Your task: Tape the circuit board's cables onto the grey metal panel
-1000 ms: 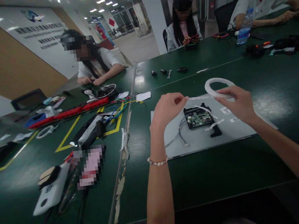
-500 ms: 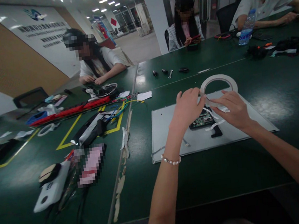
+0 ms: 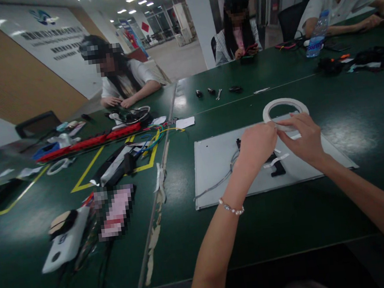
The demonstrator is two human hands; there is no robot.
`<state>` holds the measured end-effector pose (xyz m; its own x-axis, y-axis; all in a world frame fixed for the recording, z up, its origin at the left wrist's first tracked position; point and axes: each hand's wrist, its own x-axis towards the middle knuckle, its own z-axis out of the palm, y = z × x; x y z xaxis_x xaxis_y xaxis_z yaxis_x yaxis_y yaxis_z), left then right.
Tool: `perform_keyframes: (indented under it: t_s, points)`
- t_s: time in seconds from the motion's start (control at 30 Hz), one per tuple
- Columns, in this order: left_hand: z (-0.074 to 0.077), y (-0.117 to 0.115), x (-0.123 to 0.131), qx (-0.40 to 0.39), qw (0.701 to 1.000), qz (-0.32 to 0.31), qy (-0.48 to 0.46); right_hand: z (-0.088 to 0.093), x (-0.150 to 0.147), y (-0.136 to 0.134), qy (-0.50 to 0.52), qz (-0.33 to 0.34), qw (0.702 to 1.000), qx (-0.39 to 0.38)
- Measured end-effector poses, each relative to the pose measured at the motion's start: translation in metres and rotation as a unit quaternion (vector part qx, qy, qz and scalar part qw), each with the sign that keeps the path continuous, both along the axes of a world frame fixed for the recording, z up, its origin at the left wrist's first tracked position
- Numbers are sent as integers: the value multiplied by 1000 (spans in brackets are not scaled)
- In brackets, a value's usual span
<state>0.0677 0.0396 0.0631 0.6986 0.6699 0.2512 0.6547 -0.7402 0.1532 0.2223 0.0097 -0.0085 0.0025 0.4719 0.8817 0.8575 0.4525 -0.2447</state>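
Across a dark green worktable [image 3: 274,227], holding a white, ring-shaped roll of tape [image 3: 284,101] in thumb and fingers of the right hand [image 3: 304,138], near the far edge of a flat, pale-grey rectangular panel [image 3: 213,164]; left hand [image 3: 257,141] bunched alongside, grasp impossible to tell. Partly hidden below, black angular bracket [image 3: 278,169]; beyond, seated co-workers [image 3: 138,78].

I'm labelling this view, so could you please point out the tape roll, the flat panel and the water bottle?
Tape roll [image 3: 284,101], head view: top of its ring.
Flat panel [image 3: 212,164], head view: bare left part.
Water bottle [image 3: 318,35], head view: middle of its body.
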Motion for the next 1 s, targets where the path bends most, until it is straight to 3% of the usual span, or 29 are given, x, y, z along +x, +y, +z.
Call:
perform_keyframes:
  t_s: [0.4,0.73,0.87,1.0]
  points:
    - [-7,-8,8,-106,986,73,-103,-4,-1,1,-4,0,1000,4]
    - [-11,-9,13,-118,971,59,-197,-3,2,0,22,-2,1000,16]
    - [-12,-6,13,-221,925,21,-308,1,2,-3,47,9,999,27]
    - [-15,1,13,-434,806,-28,-402,3,1,-4,110,14,994,3]
